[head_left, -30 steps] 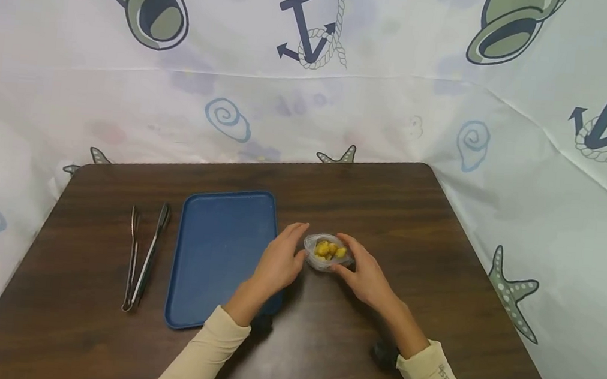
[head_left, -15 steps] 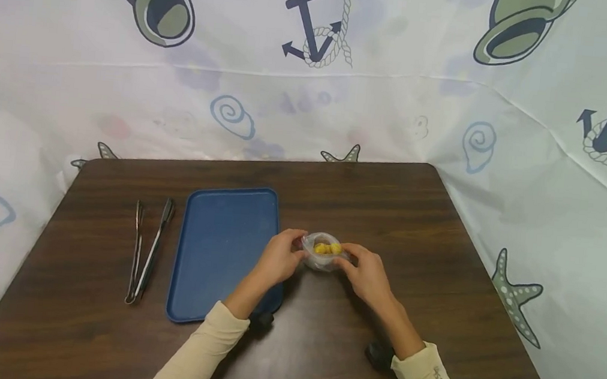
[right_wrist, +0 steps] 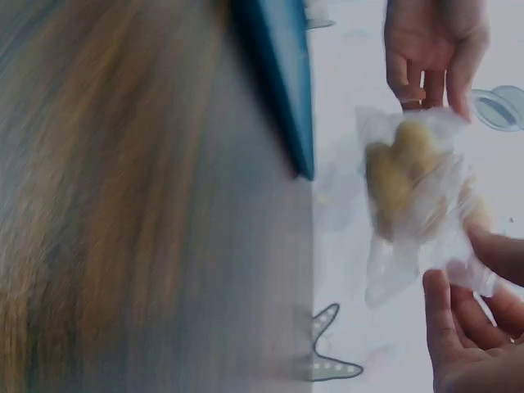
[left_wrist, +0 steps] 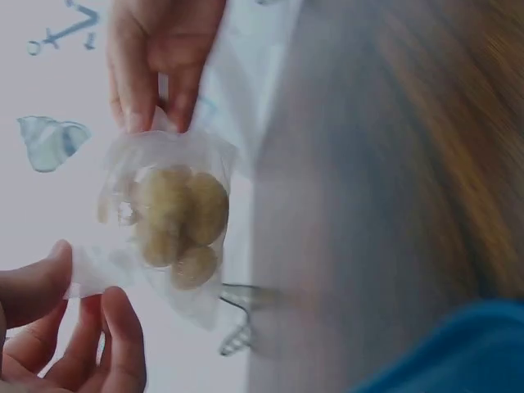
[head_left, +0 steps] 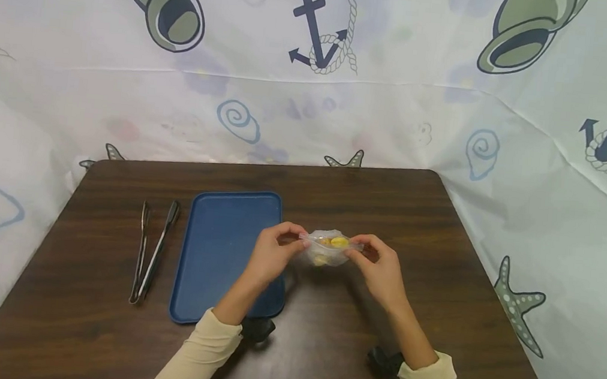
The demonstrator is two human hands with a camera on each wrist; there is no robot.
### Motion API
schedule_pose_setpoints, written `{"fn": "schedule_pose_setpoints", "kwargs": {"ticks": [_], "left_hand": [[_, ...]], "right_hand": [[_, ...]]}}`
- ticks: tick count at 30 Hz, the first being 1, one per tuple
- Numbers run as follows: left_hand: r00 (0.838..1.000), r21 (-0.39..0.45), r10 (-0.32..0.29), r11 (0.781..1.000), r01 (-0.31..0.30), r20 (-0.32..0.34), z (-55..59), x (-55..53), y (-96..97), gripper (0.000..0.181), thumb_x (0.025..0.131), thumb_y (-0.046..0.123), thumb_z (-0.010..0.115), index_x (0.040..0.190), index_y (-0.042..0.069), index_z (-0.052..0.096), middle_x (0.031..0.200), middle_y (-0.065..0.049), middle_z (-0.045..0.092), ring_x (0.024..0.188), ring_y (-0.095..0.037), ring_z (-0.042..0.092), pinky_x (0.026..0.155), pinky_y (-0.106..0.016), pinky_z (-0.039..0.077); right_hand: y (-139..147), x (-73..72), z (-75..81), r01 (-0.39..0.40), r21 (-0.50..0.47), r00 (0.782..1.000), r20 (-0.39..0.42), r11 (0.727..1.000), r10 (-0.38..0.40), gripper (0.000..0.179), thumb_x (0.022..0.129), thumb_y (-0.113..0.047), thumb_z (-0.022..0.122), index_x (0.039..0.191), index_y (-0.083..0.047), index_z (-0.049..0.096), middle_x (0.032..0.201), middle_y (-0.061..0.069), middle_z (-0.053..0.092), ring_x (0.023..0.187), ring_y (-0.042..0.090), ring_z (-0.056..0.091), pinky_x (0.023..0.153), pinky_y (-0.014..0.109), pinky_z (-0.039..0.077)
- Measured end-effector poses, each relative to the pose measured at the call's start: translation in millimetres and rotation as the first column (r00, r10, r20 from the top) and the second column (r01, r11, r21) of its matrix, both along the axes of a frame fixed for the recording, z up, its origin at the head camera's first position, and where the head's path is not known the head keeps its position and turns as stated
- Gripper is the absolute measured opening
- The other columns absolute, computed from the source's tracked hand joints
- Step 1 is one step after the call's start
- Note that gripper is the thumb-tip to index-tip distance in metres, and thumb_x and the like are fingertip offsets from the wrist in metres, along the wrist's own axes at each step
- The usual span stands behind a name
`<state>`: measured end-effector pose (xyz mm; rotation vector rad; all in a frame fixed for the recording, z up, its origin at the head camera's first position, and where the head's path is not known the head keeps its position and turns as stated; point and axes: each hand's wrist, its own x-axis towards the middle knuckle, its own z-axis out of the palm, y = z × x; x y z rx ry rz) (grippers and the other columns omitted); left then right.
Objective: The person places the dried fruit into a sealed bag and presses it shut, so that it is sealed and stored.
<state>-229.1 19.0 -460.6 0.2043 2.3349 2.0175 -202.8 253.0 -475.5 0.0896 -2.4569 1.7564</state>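
A small clear plastic bag (head_left: 330,257) with several yellow, roundish pieces (left_wrist: 168,205) inside is held up between my hands, its mouth pulled sideways. My left hand (head_left: 271,253) pinches the bag's left corner between thumb and fingers. At the opposite corner, my right hand (head_left: 383,272) pinches the plastic in the same manner. Both wrist views show the bag off the table, with the pieces bunched together in its middle. What exactly the pieces are is hard to tell through the cloudy plastic.
A blue rectangular tray (head_left: 230,249) lies left of the bag, partly under my left forearm. Farther left are metal tongs (head_left: 153,257), lying spread. The dark wooden table (head_left: 462,354) ends at a white printed cloth (head_left: 417,133) behind.
My hands went from being around the open bag to pinching its two corners. The bag has been lifted and its round mouth drawn into a narrow line.
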Motion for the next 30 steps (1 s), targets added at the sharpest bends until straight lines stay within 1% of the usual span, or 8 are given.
{"fn": "schedule_pose_setpoints", "kwargs": {"ticks": [2,4,8,10,15,18,22,30], "left_hand": [[1.0,0.04,0.0,0.999,0.0,-0.003,6.7,2.2,0.1,0.013,0.09,0.003,0.077,0.102,0.002,0.076,0.105,-0.016,0.075,0.09,-0.013,0.071,0.077,-0.023,0.056],[0.999,0.041,0.005,0.999,-0.004,-0.036,13.2,4.1,0.9,0.012,0.091,0.005,0.077,0.103,0.002,0.076,0.106,-0.016,0.075,0.091,-0.012,0.07,0.078,-0.023,0.056],[0.994,0.022,0.031,0.999,-0.028,-0.105,23.7,7.8,2.7,0.008,0.093,0.007,0.075,0.101,0.005,0.075,0.104,-0.013,0.074,0.089,-0.012,0.068,0.079,-0.023,0.054],[0.992,0.034,0.046,0.999,-0.042,-0.12,28.1,9.7,3.4,0.007,0.094,0.007,0.074,0.101,0.005,0.074,0.104,-0.012,0.074,0.089,-0.013,0.067,0.078,-0.023,0.054],[0.991,0.078,0.076,0.995,-0.067,-0.113,34.0,11.9,3.5,0.009,0.095,0.006,0.073,0.103,0.004,0.072,0.105,-0.013,0.074,0.091,-0.012,0.068,0.077,-0.021,0.054],[0.99,0.091,0.087,0.993,-0.077,-0.111,35.2,11.7,3.4,0.01,0.095,0.005,0.073,0.104,0.002,0.072,0.104,-0.014,0.073,0.089,-0.011,0.067,0.076,-0.02,0.054],[0.99,0.096,0.089,0.992,-0.079,-0.111,36.1,11.6,3.3,0.01,0.095,0.003,0.072,0.105,0.001,0.072,0.101,-0.013,0.072,0.085,-0.011,0.065,0.074,-0.02,0.053],[0.987,0.098,0.108,0.99,-0.097,-0.116,40.4,12.1,3.3,0.011,0.096,0.008,0.072,0.105,0.002,0.072,0.101,-0.011,0.072,0.082,-0.01,0.063,0.072,-0.021,0.051]], "right_hand": [[2.2,2.4,0.2,-0.035,-0.081,0.999,0.007,0.996,0.035,0.03,0.094,-0.02,0.077,0.119,-0.006,0.07,0.119,0.009,0.069,0.103,0.015,0.067,0.086,0.018,0.055],[4.9,4.3,-2.5,-0.108,-0.175,0.994,-0.006,0.979,0.109,0.035,0.099,-0.017,0.071,0.129,-0.003,0.065,0.128,0.007,0.066,0.11,0.011,0.064,0.091,0.018,0.054],[11.1,6.0,-11.4,-0.284,-0.343,0.957,-0.039,0.895,0.288,0.046,0.107,-0.012,0.049,0.15,0.002,0.044,0.149,0.006,0.052,0.132,0.01,0.053,0.108,0.023,0.046],[13.4,5.8,-15.5,-0.301,-0.365,0.947,-0.009,0.881,0.32,0.05,0.106,-0.011,0.046,0.155,0.0,0.039,0.154,0.007,0.047,0.138,0.013,0.049,0.111,0.023,0.044],[11.6,3.1,-20.9,-0.255,-0.31,0.952,0.084,0.916,0.293,0.049,0.103,-0.007,0.06,0.15,-0.002,0.047,0.134,0.003,0.062,0.121,0.015,0.065,0.099,0.023,0.054],[9.1,1.2,-21.9,-0.273,-0.26,0.954,0.052,0.926,0.296,0.04,0.102,-0.007,0.062,0.14,0.003,0.055,0.119,0.01,0.072,0.106,0.017,0.072,0.092,0.027,0.058],[6.9,1.0,-22.2,-0.253,-0.175,0.965,0.02,0.951,0.261,0.027,0.102,-0.011,0.063,0.126,0.002,0.066,0.106,0.024,0.075,0.095,0.018,0.074,0.084,0.032,0.059],[6.7,3.9,-22.9,-0.209,-0.165,0.976,0.019,0.964,0.215,0.016,0.101,-0.012,0.066,0.104,0.002,0.073,0.089,0.023,0.076,0.08,0.028,0.074,0.073,0.042,0.06]]}}
